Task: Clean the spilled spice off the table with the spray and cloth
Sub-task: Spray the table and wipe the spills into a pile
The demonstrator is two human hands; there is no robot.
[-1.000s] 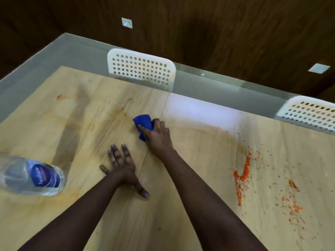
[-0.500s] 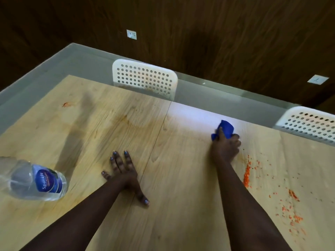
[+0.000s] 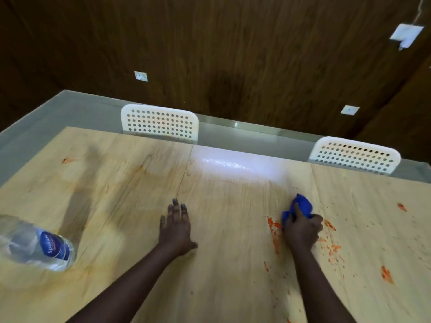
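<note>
Lying sideways, bottle [image 3: 35, 245] base toward left hand [image 3: 175, 227].

Two white perforated chairs [image 3: 161, 123] [image 3: 354, 155] stand beyond the far edge.

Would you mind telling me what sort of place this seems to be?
Probably a dining or meeting room: a large wooden table, two white perforated chairs tucked in, and a dark wood-panelled wall.

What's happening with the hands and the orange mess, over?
Left hand flat on table, fingers straight. Right hand grips blue cloth amid orange spice. Spice still scattered right. Bottle lying far left, nothing blocking.
</note>
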